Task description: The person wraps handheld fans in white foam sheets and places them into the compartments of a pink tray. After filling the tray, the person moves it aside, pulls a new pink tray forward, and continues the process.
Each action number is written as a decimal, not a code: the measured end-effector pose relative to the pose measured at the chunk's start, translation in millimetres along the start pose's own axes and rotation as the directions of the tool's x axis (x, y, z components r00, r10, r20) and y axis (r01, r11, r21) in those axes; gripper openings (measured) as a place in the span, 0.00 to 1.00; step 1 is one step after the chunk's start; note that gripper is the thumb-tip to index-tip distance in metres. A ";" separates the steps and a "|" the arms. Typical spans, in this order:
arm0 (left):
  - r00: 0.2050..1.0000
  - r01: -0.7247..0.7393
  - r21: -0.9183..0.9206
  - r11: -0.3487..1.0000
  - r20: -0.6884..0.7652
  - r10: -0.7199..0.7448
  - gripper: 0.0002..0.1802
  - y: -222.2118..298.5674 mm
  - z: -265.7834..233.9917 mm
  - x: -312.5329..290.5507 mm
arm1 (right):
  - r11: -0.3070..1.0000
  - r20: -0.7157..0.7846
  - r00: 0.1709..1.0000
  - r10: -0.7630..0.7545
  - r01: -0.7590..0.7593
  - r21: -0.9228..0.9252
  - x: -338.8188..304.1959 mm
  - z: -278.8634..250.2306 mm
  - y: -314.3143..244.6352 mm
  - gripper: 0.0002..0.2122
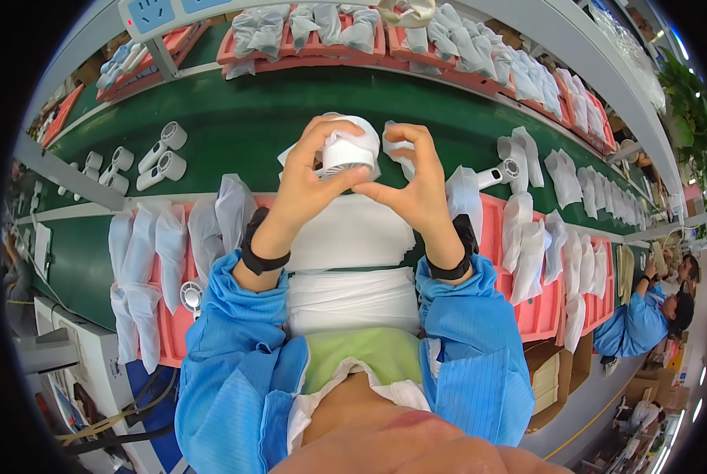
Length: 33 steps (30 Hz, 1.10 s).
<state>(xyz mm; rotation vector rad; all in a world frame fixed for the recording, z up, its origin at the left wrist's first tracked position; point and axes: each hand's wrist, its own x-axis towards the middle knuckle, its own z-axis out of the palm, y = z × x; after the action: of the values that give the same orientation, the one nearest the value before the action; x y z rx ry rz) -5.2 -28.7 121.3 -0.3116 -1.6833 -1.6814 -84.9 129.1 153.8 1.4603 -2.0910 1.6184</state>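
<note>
My left hand (319, 162) is closed round a white handheld fan (348, 158), its round grille end facing me and a thin white bag (367, 126) partly over it. Close to its right side, my right hand (413, 170) is curved, with thumb and fingers apart. A piece of translucent white wrapping (399, 150) shows behind those fingers; whether they touch it I cannot tell. Below both hands lies a stack of flat white bags (353, 233), with a second white stack (353, 302) nearer my body.
Bare white fans (164, 168) lie at left on the green bench (235, 118). Pink trays (492, 229) with bagged fans flank me, and more line the back shelf. One fan (500, 172) lies at right. A metal frame (77, 174) stands left; a co-worker (642, 320) sits right.
</note>
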 end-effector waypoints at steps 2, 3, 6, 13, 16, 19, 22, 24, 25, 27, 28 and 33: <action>0.996 0.063 -0.200 0.978 0.074 -0.049 0.28 0.2 -4.0 -0.3 | 0.995 0.190 0.982 0.012 0.006 -0.097 1.2 0.2 7.0 0.26; 1.000 0.011 -0.182 0.983 0.004 -0.010 0.27 -0.4 -4.7 -1.0 | 0.989 0.283 0.959 0.026 0.016 -0.145 0.7 0.3 10.4 0.25; 0.988 -0.091 -0.138 0.986 -0.134 0.073 0.27 0.2 -2.5 -3.1 | 0.974 0.228 0.974 0.004 0.048 -0.223 -5.2 1.5 23.5 0.24; 0.880 -0.238 0.587 0.774 -0.207 0.427 0.18 6.0 6.1 -18.2 | 0.881 0.078 0.996 0.048 -0.006 -0.472 -12.4 20.8 10.9 0.20; 0.880 -0.260 0.640 0.724 -0.153 0.450 0.14 15.6 4.2 -17.5 | 0.888 0.118 0.993 0.024 0.033 -0.458 -9.2 23.2 4.9 0.17; 0.896 -0.177 0.553 0.814 -0.251 0.366 0.10 14.9 -9.9 -18.0 | 0.972 0.109 0.987 0.117 -0.092 -0.218 -1.0 18.6 -1.0 0.16; 0.886 0.004 0.256 0.967 -0.450 0.115 0.07 2.7 -30.7 -15.4 | 0.989 0.289 0.951 0.106 -0.071 -0.130 6.6 9.2 1.7 0.16; 0.888 0.060 0.373 0.926 -0.443 0.121 0.05 -9.7 -41.6 -12.6 | 0.996 0.385 0.919 0.085 -0.063 -0.070 19.5 6.7 14.8 0.16; 0.892 0.082 0.424 0.902 -0.435 0.123 0.05 -15.0 -41.8 -12.6 | 0.987 0.301 0.953 0.039 0.011 -0.162 33.3 3.1 34.9 0.16; 0.945 0.093 0.391 0.916 -0.324 0.043 0.05 -31.3 -29.3 -19.5 | 0.905 0.129 0.988 0.089 -0.026 -0.424 64.7 -6.1 85.2 0.19; 0.977 0.114 0.367 0.923 -0.210 -0.037 0.05 -40.2 -23.3 -26.0 | 0.818 0.026 0.984 0.177 -0.132 -0.560 79.8 -6.8 116.4 0.20; 0.934 0.174 0.704 0.689 0.104 -0.342 0.11 -75.6 17.9 -75.7 | 0.501 0.231 0.790 0.567 -0.109 -0.859 75.5 -27.3 259.3 0.23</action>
<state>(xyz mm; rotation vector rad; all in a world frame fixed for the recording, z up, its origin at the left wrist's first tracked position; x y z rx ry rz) -5.0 3.1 17.6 0.1139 -2.4912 -1.0915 -326.2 95.6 34.1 1.1595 -2.9465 0.0612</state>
